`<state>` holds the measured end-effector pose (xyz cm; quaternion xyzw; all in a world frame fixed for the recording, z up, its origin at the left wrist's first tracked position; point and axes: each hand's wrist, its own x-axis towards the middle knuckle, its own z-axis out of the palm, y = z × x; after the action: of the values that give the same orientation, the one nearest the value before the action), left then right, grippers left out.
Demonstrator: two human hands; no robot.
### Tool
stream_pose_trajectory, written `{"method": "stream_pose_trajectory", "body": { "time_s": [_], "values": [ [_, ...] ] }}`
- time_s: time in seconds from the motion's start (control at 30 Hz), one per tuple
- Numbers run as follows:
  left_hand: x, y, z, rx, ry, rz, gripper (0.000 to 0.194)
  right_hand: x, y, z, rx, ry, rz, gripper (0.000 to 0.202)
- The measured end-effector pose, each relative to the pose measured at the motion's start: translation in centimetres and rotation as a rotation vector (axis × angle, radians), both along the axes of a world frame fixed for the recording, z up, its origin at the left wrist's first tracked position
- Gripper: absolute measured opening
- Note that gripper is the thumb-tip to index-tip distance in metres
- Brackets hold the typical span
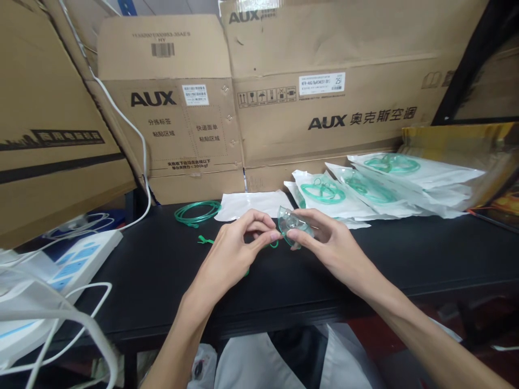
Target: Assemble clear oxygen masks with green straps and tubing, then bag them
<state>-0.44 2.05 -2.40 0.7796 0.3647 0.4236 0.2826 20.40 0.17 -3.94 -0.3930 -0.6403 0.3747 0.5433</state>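
Note:
A clear oxygen mask (287,219) with a green tint is gripped in my right hand (329,236), thumb in front and fingers behind. My left hand (239,243) pinches a thin green elastic strap (274,245) right at the mask's near edge. Part of the strap is hidden behind the left hand; a knotted green end (206,239) shows to its left. Beyond the hands lies a flat white pouch (253,204). Left of the pouch rests a coil of green tubing (197,213).
Several packaged pouches (324,192) with green tubing are piled at the right rear of the black table (162,281). Large cardboard boxes (275,129) stand behind. At the left are a white power strip (87,259) and loose white cables (97,329).

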Motion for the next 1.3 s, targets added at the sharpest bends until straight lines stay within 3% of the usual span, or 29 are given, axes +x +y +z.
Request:
{"method": "stream_pose_trajectory", "body": {
  "time_s": [0.47,0.77,1.0,1.3],
  "values": [
    [0.33,-0.51,0.34,0.029,-0.027,-0.011,0.018,0.23,-0.28,-0.05,-0.254,0.290,0.381,0.027],
    [0.33,-0.77,0.69,0.031,-0.025,-0.017,0.018,0.21,-0.08,-0.09,-0.267,0.336,0.388,0.028],
    [0.24,-0.80,0.73,0.058,0.011,0.003,0.017,0.09,0.12,-0.46,-0.237,0.303,0.307,0.031],
    [0.26,-0.70,0.60,0.056,0.014,-0.014,0.017,0.16,-0.03,-0.35,-0.253,0.347,0.348,0.025]
  ]
}}
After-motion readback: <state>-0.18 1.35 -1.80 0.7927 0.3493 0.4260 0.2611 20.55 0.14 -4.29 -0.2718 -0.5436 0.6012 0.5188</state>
